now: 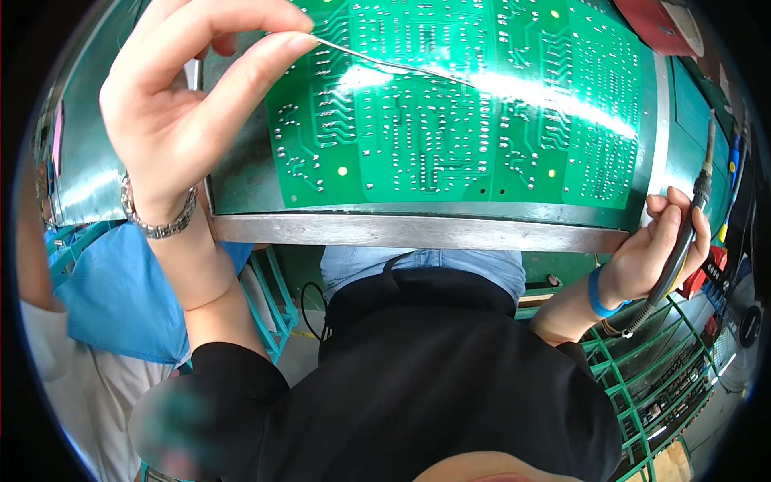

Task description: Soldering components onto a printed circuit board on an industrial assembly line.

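A large green circuit board (385,173) lies on the bench with its many small solder joints facing up. My left hand (165,112) is at the board's far left corner, thumb and forefinger closed on a thin strand of solder wire (373,60). The wire slants right across the board, and its end seems to lie over the middle. At the bench's right edge, my right hand (654,249) grips a soldering iron (700,193). The iron's tip points away from me, to the right of the board and apart from it.
A metal strip (418,232) edges the bench in front of me. A dark red round object (654,24) sits at the far right. Green wire racks (618,369) and a fan (735,333) stand at the lower right. Blue cloth (120,301) and a person in a pale garment (92,394) are at left.
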The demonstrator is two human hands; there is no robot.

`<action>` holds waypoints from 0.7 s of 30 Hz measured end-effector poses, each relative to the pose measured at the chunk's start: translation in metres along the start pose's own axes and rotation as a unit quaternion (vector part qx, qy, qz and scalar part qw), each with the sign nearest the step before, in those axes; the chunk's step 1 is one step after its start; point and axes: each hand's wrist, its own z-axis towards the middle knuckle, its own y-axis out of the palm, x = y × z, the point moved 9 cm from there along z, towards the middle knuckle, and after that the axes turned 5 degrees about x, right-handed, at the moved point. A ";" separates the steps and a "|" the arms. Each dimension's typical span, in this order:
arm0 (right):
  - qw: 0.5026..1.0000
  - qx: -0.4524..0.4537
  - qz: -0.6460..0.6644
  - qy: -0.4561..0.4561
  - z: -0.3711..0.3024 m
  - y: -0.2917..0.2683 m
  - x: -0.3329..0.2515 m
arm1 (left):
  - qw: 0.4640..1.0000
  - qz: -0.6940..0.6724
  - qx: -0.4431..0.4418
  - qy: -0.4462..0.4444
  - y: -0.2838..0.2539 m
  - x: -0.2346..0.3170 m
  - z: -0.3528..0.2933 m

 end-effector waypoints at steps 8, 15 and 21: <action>1.000 0.006 0.019 -0.002 0.000 -0.002 0.002 | 0.994 0.082 0.046 -0.048 -0.006 -0.002 0.005; 1.000 -0.013 0.008 -0.026 0.001 -0.002 0.001 | 0.993 -0.023 0.107 -0.036 -0.014 -0.021 -0.001; 1.000 0.000 0.001 -0.023 -0.001 -0.002 -0.001 | 0.996 0.020 0.081 -0.028 -0.011 -0.012 0.000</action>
